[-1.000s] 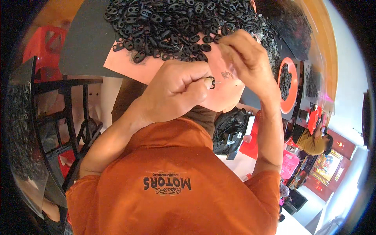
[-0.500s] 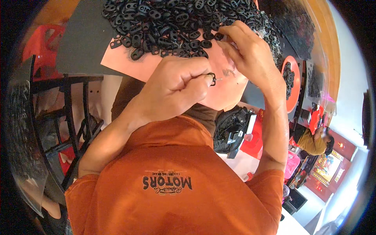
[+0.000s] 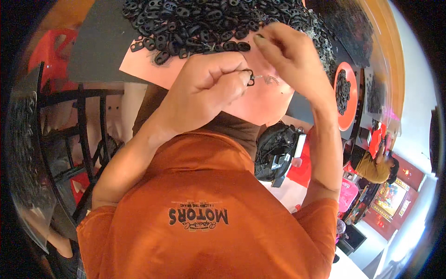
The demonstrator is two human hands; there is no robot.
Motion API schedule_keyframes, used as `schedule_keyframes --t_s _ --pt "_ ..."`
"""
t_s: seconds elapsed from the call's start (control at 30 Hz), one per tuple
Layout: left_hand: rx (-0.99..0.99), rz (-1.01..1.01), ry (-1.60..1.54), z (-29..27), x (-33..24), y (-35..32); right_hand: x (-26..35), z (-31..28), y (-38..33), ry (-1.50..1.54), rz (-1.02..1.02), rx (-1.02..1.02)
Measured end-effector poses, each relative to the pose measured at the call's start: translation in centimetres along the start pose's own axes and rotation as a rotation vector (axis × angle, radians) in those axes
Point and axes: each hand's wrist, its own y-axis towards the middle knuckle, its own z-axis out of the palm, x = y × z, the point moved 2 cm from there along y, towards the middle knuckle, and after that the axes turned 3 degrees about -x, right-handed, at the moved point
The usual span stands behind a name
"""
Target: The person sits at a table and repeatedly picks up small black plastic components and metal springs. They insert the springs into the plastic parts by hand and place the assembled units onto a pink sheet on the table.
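My left hand (image 3: 209,88) is closed, thumb against the curled fingers, pinching a small black two-hole plastic piece (image 3: 251,77) that sticks out past the fingertips. Above it, my right hand (image 3: 292,58) reaches the near edge of a heap of black plastic pieces (image 3: 186,21). Its thumb and fingers come together, with a dark speck at the thumb tip; what they hold is too small to make out. Most pieces in the heap look like rounded ovals with two holes. The heap lies on a pink sheet (image 3: 265,104), with a few pieces loose along its near edge.
Beyond my right arm stands a red-orange plate (image 3: 341,123) holding a dark pile (image 3: 343,93). To the left are a black metal frame (image 3: 79,130) and a red plastic seat (image 3: 51,56). A black bag-like container (image 3: 269,149) sits below the sheet. Another person (image 3: 374,168) is far right.
My left hand has risen slightly toward the heap, still pinching the black piece. My right hand's fingers have drawn closer together at the heap's edge. Some edge pieces have shifted.
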Motion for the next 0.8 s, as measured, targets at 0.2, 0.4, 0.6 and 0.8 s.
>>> schedule_keyframes --t_s 0.2,0.4,0.6,0.8 --pt "-0.056 -0.078 -0.159 0.4 -0.7 0.3 0.5 -1.2 -3.2 0.747 0.450 0.068" --pt "-0.016 -0.169 -0.165 0.2 -0.8 0.7 0.5 -0.3 -4.5 0.955 0.511 0.056" --pt "0.019 -0.143 -0.132 0.4 -0.5 0.9 0.8 -0.1 -4.6 0.907 0.513 0.052" --pt "0.038 -0.184 -0.105 0.3 -0.6 0.8 1.1 0.1 -4.6 0.878 0.527 0.035"
